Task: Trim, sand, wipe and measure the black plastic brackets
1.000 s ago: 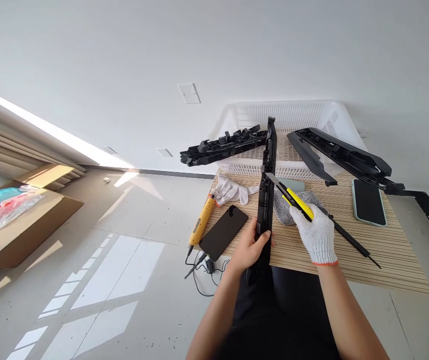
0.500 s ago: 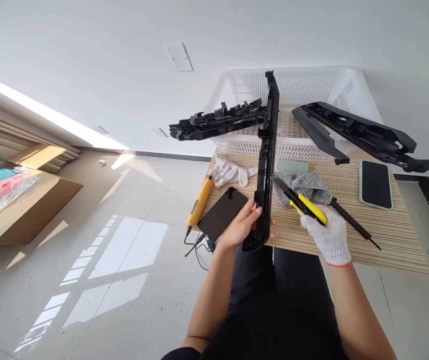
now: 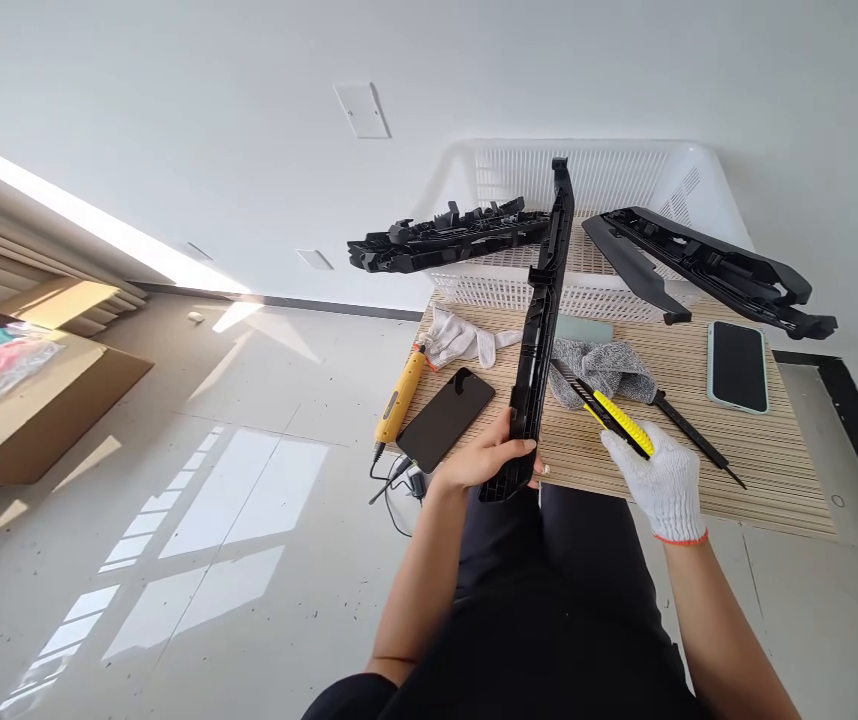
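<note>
My bare left hand (image 3: 490, 455) is closed around the lower end of a long black plastic trim piece (image 3: 538, 340). The piece stands out away from me, tilted slightly right at its far end, with its ribbed side showing. In a white knit glove, my right hand (image 3: 658, 470) grips a yellow-and-black utility knife (image 3: 622, 420) with its blade out. The blade points up and left, its tip close to the trim piece's right edge; whether they touch I cannot tell. Beneath the blade lies a grey cloth (image 3: 613, 372) on the striped table (image 3: 586, 465).
A white plastic basket (image 3: 628, 160) stands at the back, with black trim parts (image 3: 459, 240) across its left and more black parts (image 3: 706, 265) on its right. Around lie a white glove (image 3: 455, 338), yellow pen-shaped tool (image 3: 401, 395), dark phone (image 3: 446, 418), second phone (image 3: 737, 366) and thin black tool (image 3: 695, 432).
The trim piece has tilted, its far end moving right. My left hand has slid slightly lower. The knife has turned a little in my right hand, and the view has shifted slightly.
</note>
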The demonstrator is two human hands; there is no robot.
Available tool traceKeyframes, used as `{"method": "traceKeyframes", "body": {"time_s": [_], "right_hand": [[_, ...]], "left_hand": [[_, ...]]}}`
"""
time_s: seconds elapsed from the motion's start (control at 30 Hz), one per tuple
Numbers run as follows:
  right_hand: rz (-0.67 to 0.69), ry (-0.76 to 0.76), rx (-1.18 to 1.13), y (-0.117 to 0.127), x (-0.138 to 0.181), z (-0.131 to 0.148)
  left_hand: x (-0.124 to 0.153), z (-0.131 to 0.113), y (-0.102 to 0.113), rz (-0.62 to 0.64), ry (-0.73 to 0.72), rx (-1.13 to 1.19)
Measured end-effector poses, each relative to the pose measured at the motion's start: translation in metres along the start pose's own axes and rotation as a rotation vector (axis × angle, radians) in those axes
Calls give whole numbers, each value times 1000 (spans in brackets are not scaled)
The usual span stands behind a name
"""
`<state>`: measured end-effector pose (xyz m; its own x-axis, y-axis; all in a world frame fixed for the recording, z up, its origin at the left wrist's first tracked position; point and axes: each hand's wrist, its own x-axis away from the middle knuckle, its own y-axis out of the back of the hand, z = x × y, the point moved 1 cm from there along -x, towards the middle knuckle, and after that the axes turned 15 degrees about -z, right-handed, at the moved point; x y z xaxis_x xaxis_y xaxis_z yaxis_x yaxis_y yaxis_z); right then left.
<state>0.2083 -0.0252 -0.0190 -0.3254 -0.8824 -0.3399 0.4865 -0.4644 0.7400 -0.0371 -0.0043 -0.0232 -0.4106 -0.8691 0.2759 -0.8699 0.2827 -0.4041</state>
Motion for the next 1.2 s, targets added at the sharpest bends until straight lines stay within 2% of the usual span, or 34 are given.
{"method": "traceKeyframes", "body": {"time_s": [0.17,0.33,0.47,0.57,0.73,0.83,1.03,1.2], "right_hand": [[71,15,-134,9,4,-6],[252,150,-114,4,5,-7],[175,221,-30,1,7,-5],[126,196,6,1,8,-3],[36,146,44,-1,7,0],[27,81,50,-2,5,1],[89,-72,-50,3,2,-1],[132,-187,-141,8,0,-2]], "left_hand": [[0,0,-3,-181,25,40],[-3,5,-2,-197,58,67],[-5,7,-1,-215,41,48],[-4,6,1,-204,11,17],[0,0,4,-57,37,-18],[-1,2,5,-33,22,-61],[-5,15,1,-216,-78,-71],[-7,12,-2,-385,-143,-61]]}}
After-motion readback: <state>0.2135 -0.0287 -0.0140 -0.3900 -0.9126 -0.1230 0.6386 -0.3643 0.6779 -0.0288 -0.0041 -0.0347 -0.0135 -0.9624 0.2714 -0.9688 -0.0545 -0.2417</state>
